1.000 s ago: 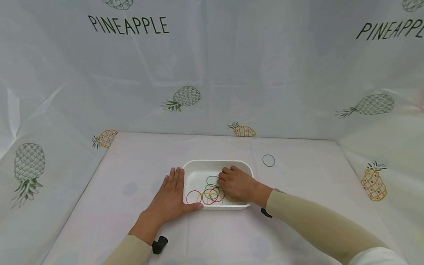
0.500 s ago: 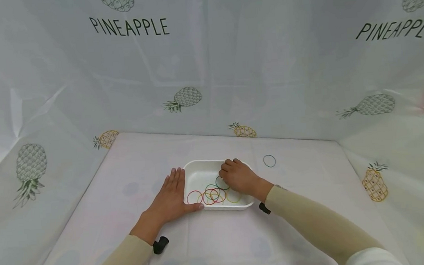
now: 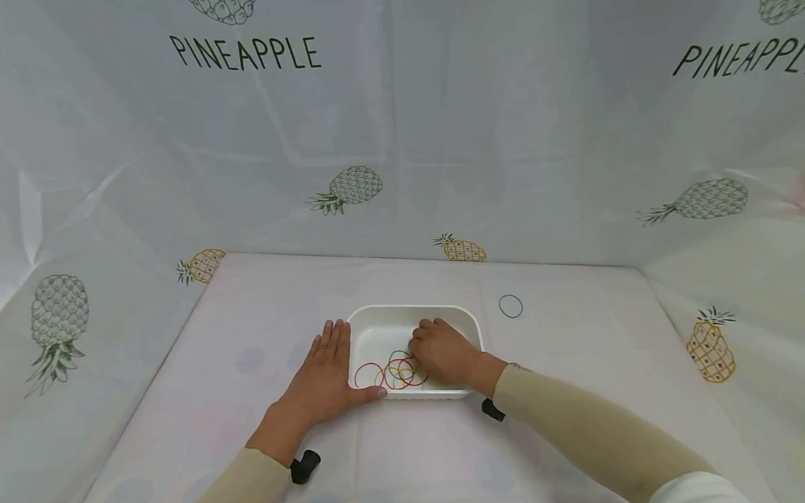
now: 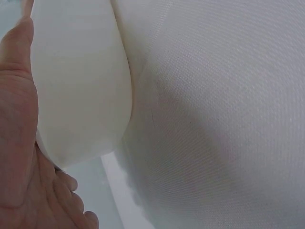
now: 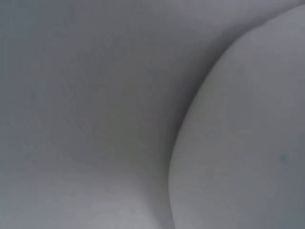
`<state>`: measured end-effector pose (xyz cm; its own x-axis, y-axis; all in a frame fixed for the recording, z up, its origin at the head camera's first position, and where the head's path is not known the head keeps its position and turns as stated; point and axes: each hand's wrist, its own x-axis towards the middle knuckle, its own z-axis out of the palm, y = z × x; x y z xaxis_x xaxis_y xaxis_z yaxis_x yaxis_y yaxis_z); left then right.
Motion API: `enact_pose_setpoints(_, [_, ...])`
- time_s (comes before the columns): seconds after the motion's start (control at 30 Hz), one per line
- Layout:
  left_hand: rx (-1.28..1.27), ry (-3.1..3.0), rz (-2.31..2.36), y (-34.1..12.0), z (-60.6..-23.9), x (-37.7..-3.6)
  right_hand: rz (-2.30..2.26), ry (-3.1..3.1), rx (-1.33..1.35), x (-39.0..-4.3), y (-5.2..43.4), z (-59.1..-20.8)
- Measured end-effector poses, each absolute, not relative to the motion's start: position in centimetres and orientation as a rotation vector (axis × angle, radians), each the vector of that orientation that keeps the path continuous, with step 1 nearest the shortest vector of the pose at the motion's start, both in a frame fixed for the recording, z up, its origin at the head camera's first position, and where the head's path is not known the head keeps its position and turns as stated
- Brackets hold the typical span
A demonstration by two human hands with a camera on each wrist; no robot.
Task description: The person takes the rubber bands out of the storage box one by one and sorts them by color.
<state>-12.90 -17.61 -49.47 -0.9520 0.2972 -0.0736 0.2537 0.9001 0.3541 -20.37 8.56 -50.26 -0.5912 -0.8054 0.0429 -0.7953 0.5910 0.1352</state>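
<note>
A white plastic tray (image 3: 379, 323) lies on the table in the head view. My left hand (image 3: 317, 382) rests at its left end, fingers straight along the side, thumb at the front edge. In the left wrist view, the left palm (image 4: 19, 143) lies against the tray's outer wall (image 4: 83, 86). My right hand (image 3: 445, 354) is down inside the tray's right half, fingers bent with their tips hidden. Left of it lie overlapping rubber bands: a red one (image 3: 356, 375), more red and yellow ones, and a green one (image 3: 390, 361).
A single dark green rubber band (image 3: 501, 312) lies on the tablecloth, right of the tray. White sheeting printed with pineapples (image 3: 356, 184) rises behind the table (image 3: 272, 292) and along both sides. The right wrist view shows only blurred pale surfaces.
My right hand shifted up toward the tray's back, then came down and left. The dark green band beside its fingers slid right and is now out of sight. My left hand stays put.
</note>
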Motion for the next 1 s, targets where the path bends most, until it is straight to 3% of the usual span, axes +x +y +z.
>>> enact_pose_setpoints(0.37, [0.426,2.946,0.518,-17.7,-49.9,-12.8,-0.095,-2.764,1.285,-19.9,8.5,-50.6])
enact_pose_setpoints(0.67, [0.426,2.945,0.536,-17.7,-49.9,-12.7,-0.154,-2.602,1.489,-19.8,8.5,-50.4])
enact_pose_setpoints(1.0, [0.414,2.931,0.524,-17.6,-49.4,-12.7,-0.263,-2.434,1.424,-22.5,10.0,-48.7])
